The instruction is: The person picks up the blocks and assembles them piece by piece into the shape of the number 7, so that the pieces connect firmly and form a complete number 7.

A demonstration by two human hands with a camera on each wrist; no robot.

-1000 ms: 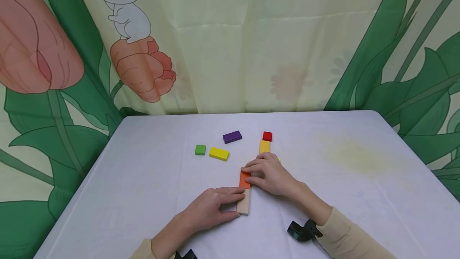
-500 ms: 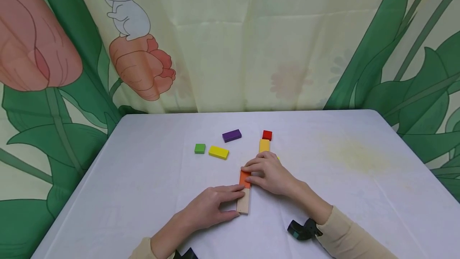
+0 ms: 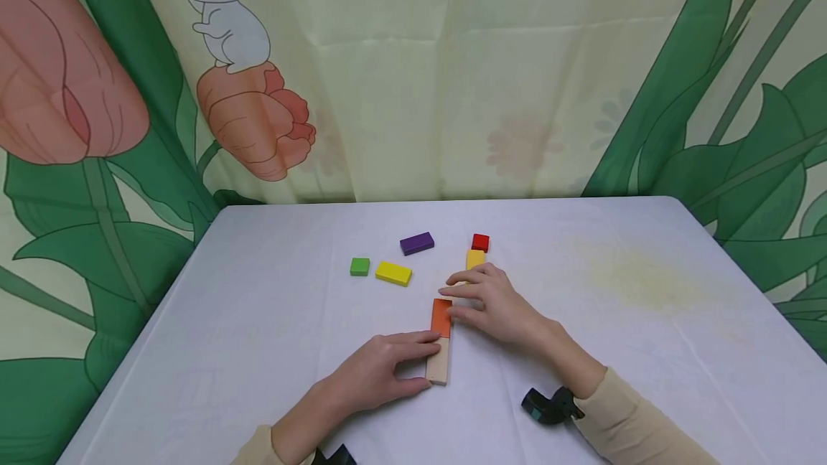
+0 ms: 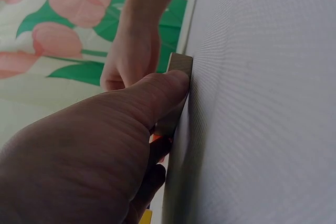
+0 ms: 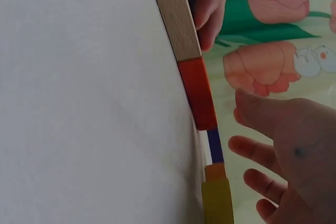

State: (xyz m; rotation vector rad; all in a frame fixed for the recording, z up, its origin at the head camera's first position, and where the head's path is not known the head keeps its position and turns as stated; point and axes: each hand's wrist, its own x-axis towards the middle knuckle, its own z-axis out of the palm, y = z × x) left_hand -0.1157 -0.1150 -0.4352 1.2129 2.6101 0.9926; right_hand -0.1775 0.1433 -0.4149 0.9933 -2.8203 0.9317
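On the white tabletop, a plain wooden block (image 3: 437, 366) lies end to end with an orange block (image 3: 441, 318). The left hand (image 3: 381, 373) holds the wooden block at its left side; in the left wrist view the thumb of that hand (image 4: 94, 145) presses on the block (image 4: 181, 63). Just right of the orange block is the right hand (image 3: 502, 309), fingers spread. The right wrist view shows this hand (image 5: 299, 153) apart from the orange block (image 5: 198, 94), holding nothing.
Behind the right hand, a yellow-orange block (image 3: 474, 258) adjoins a red block (image 3: 480, 242). Farther left lie purple (image 3: 416, 243), yellow (image 3: 393, 273) and green (image 3: 360, 267) blocks. A second yellow block (image 5: 217, 200) shows in the right wrist view. A printed curtain hangs behind the table.
The right hand has let go of the orange block and shifted slightly right, its fingers spreading and uncovering the block's far end. The left hand and the blocks have stayed in place.
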